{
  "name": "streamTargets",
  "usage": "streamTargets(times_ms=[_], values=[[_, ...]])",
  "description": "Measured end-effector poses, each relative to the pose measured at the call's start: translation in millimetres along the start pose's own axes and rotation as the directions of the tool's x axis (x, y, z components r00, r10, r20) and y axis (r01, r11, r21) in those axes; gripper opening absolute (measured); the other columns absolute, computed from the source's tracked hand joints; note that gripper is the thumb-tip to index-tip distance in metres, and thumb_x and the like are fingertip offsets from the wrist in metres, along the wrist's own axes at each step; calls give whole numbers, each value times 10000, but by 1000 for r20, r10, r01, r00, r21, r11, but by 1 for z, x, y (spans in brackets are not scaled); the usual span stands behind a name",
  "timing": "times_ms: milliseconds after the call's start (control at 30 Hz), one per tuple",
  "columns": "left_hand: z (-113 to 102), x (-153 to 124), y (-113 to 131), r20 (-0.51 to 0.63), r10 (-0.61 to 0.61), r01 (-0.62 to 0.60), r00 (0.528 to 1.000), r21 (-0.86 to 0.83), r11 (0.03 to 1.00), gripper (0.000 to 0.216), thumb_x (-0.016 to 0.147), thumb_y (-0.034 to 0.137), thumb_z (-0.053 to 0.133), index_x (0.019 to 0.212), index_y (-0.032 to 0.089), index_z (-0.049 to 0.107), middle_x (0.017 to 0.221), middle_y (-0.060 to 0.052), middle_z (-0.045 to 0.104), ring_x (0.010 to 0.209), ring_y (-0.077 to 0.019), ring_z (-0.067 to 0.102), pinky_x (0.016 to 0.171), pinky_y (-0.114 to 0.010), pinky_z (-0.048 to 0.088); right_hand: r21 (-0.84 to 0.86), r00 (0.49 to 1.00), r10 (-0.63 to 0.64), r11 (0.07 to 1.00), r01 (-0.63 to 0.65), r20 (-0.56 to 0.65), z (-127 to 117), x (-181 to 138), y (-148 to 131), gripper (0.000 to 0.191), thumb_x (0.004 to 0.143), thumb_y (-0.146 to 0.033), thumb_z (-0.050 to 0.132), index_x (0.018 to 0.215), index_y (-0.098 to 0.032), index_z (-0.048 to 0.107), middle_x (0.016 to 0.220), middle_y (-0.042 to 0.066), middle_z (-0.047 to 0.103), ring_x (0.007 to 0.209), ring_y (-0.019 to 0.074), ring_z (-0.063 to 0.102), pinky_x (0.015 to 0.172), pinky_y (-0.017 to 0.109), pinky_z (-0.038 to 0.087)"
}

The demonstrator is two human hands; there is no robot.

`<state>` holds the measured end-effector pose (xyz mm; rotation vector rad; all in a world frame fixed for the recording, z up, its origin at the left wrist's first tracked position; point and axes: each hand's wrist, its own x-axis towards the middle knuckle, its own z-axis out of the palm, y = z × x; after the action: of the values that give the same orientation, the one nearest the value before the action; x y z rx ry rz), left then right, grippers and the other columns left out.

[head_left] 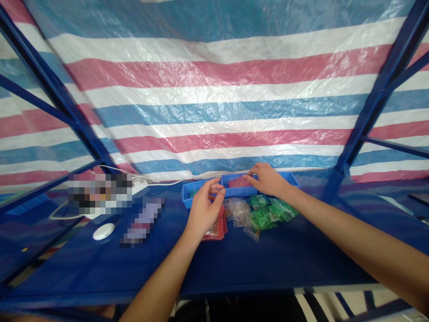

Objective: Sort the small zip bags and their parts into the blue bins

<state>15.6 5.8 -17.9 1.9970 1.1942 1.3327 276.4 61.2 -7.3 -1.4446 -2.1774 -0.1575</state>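
Observation:
My left hand (pixel 204 205) hovers over a stack of red packets (pixel 219 228) on the blue table (pixel 268 259), its fingers curled in a pinch with whatever is between them too small to name. My right hand (pixel 266 179) reaches into the right blue tray (pixel 291 179) and holds a red packet (pixel 238 182) lying in it. A second blue tray (pixel 187 194) sits just left of that one. Clear packets (pixel 237 210) and green packets (pixel 268 212) lie in a pile between my two hands.
A white oval object (pixel 103 231) lies at the left of the table, and a white cable (pixel 157 182) runs along the back. A striped tarp (pixel 214 89) hangs behind on blue frame posts (pixel 375 103). Two blurred patches sit at the left.

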Motion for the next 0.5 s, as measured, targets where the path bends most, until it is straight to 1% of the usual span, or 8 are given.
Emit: streamTargets(times_ms=[67, 133, 233, 300, 333, 400, 433, 500], values=[[0, 0, 1, 2, -3, 3, 1000, 8, 1000, 387, 971, 374, 642, 1326, 223, 621, 1145, -71, 745, 993, -204, 714, 770, -300, 563, -12, 998, -60, 998, 60, 3, -1, -5, -3, 437, 1046, -497, 491, 1096, -171, 778, 1087, 147, 741, 1111, 298, 657, 1070, 425, 448], [0, 0, 3, 7, 0, 0, 1000, 20, 1000, 389, 968, 370, 644, 1327, 222, 622, 1140, -73, 746, 974, -204, 720, 730, -291, 562, -31, 991, -131, 991, 131, 16, 1, -10, -6, 460, 1049, -508, 478, 1194, -157, 738, 1141, 154, 741, 1205, 311, 629, 1144, 442, 395], [0, -1, 5, 15, 17, -18, 1000, 53, 998, 385, 973, 362, 637, 1331, 221, 622, 1132, -76, 745, 954, -206, 726, 698, -286, 561, -63, 985, -164, 984, 167, 48, 7, -16, -7, 573, 1034, -605, 447, 1312, -165, 687, 1279, 169, 714, 1434, 369, 469, 1221, 523, 291], [0, -2, 6, 16, 27, -28, 1000, 70, 997, 373, 980, 358, 627, 1327, 221, 623, 1130, -75, 745, 965, -207, 725, 711, -288, 568, -75, 984, -147, 985, 155, 104, 11, -17, -7, 638, 1026, -672, 390, 1263, -180, 719, 1281, 164, 722, 1505, 402, 373, 1229, 589, 243], [0, -2, 6, 17, 29, -31, 999, 74, 997, 366, 983, 357, 622, 1323, 220, 624, 1130, -75, 744, 971, -207, 725, 721, -289, 571, -78, 980, -140, 985, 152, 143, 13, -16, -7, 665, 1026, -690, 357, 1207, -182, 746, 1238, 162, 742, 1507, 410, 370, 1229, 614, 220], [0, -2, 7, 18, 29, -31, 999, 80, 996, 358, 987, 355, 618, 1318, 220, 626, 1129, -71, 744, 977, -204, 724, 731, -290, 577, -89, 969, -133, 984, 154, 206, 14, -13, -8, 711, 1032, -700, 309, 1096, -175, 783, 1128, 163, 777, 1479, 415, 416, 1233, 641, 177], [0, -2, 7, 18, 28, -30, 999, 81, 996, 354, 988, 355, 617, 1316, 222, 627, 1129, -69, 744, 979, -202, 723, 730, -287, 578, -99, 968, -130, 983, 154, 216, 14, -11, -9, 725, 1034, -699, 297, 1063, -169, 792, 1089, 166, 785, 1459, 414, 442, 1235, 646, 163], [-1, -2, 7, 22, 29, -31, 999, 83, 996, 345, 990, 356, 615, 1310, 227, 630, 1130, -63, 743, 984, -198, 721, 718, -279, 578, -127, 973, -121, 981, 148, 196, 13, -6, -11, 748, 1036, -696, 282, 1011, -161, 804, 1048, 178, 789, 1422, 412, 485, 1238, 641, 157]])
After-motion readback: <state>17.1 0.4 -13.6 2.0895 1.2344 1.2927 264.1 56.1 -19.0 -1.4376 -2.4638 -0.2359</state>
